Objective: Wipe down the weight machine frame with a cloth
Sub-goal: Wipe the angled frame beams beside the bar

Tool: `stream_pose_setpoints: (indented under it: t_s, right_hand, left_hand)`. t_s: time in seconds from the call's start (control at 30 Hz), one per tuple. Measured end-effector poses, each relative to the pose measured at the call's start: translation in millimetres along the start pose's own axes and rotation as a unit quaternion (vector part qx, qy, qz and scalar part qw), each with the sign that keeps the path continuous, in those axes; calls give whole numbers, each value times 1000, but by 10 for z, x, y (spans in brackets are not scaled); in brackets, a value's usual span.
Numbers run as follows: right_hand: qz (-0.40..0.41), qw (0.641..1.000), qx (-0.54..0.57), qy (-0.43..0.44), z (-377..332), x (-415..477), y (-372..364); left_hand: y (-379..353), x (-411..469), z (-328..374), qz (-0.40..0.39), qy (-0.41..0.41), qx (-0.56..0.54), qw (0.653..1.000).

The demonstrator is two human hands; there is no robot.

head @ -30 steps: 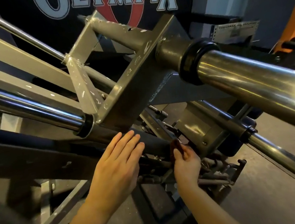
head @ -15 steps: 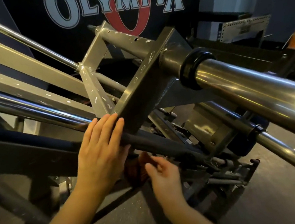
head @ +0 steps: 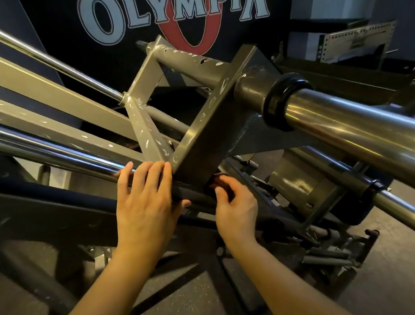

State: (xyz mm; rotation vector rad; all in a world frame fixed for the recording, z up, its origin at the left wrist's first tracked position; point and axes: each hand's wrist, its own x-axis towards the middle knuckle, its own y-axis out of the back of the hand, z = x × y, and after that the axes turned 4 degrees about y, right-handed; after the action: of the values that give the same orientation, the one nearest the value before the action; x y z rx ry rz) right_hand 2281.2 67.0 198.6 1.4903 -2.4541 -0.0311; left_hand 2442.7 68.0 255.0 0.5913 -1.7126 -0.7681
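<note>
A person's right hand (head: 232, 208) pinches a reddish cloth (head: 218, 180) against the underside of the weight machine frame (head: 213, 131), while the left hand (head: 144, 206), fingers extended, braces on a dark bar (head: 196, 195) for steadiness.

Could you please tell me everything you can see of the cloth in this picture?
Only a small bunched part of the cloth shows; it looks dark reddish-brown and soft. The right hand pinches it, pressing it up under the grey frame beam, beside the left hand. The rest is hidden.
</note>
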Motion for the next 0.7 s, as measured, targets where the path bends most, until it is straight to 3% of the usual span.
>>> stream_pose_setpoints:
  t_s: [0.17,0.33,0.43,0.6,0.7]
  right_hand:
    - [-50,995,91,-9,-119,-162,192]
    - [-118,963,174,-166,-262,-102,439]
    - [-56,960,155,-226,-286,-44,535]
    - [125,956,173,-200,-116,-179,336]
    - [144,952,183,-201,-178,-315,34]
  left_hand:
    - [-10,8,-20,-11,-4,3,1000]
    - [95,5,-45,-26,-27,15,999]
    - [177,-88,-150,7,-44,11,999]
    - [247,-263,-380,51,-70,-7,996]
    - [337,-366,-498,36,-116,-24,992]
